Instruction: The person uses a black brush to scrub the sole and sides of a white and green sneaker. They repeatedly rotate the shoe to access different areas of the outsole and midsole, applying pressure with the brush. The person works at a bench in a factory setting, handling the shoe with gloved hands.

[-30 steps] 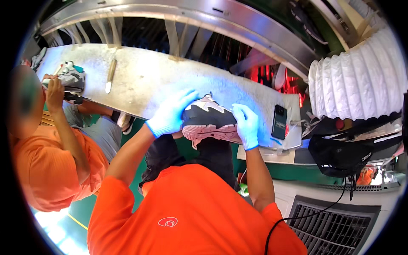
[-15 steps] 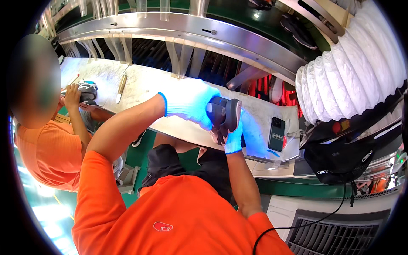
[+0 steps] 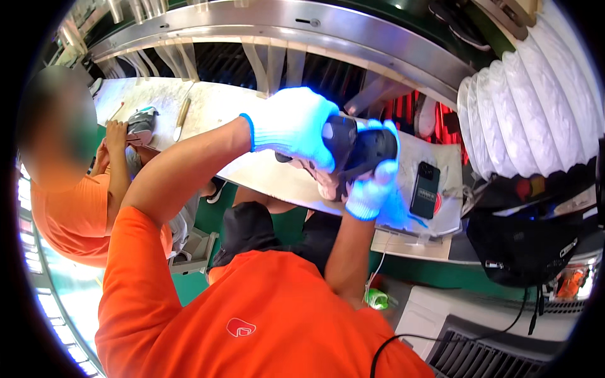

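Note:
A dark sports shoe (image 3: 353,148) with a pinkish sole is lifted above the white workbench (image 3: 252,170), turned on its side. My left hand (image 3: 293,126), in a white glove with a blue cuff, grips it from the top left. My right hand (image 3: 372,189), gloved the same way, holds it from underneath at the right. Both arms in orange sleeves reach up from the lower edge.
A black phone (image 3: 425,189) lies on the bench right of the shoe. A co-worker in orange at the left holds a grey shoe (image 3: 142,126); a long tool (image 3: 181,116) lies beside it. White ribbed duct (image 3: 529,120) at right, black bag (image 3: 523,246) below it.
The shoe went from resting on the bench to being lifted and rolled onto its side between both hands. My view has shifted closer to the bench.

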Tool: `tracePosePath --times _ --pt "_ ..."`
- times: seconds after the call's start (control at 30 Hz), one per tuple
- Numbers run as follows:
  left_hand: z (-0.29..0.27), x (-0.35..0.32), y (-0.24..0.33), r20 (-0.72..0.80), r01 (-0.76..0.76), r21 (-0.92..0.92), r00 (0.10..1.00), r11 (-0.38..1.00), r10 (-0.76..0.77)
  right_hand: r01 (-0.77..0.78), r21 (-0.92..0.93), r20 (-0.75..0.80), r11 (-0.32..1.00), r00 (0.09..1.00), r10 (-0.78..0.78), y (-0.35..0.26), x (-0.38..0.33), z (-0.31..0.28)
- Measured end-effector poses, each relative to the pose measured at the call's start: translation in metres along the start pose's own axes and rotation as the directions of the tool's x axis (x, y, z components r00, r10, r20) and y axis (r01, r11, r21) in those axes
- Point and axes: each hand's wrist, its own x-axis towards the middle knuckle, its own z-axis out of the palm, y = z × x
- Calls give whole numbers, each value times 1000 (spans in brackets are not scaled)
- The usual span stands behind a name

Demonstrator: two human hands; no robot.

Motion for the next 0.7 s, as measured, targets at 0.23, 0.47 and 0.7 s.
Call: tracePosePath --times 0.23,0.47,0.7 --pt "10 -1 -5 -40 -137 89 989 987 141 -36 -382 103 924 991 81 -44 3 -17" --pt "21 4 6 -225 -321 -210 935 923 274 -194 -734 81 651 927 367 -83 40 3" --pt "155 -24 -66 -470 -379 -690 883 617 17 -141 -535 69 833 975 209 -100 15 -65"
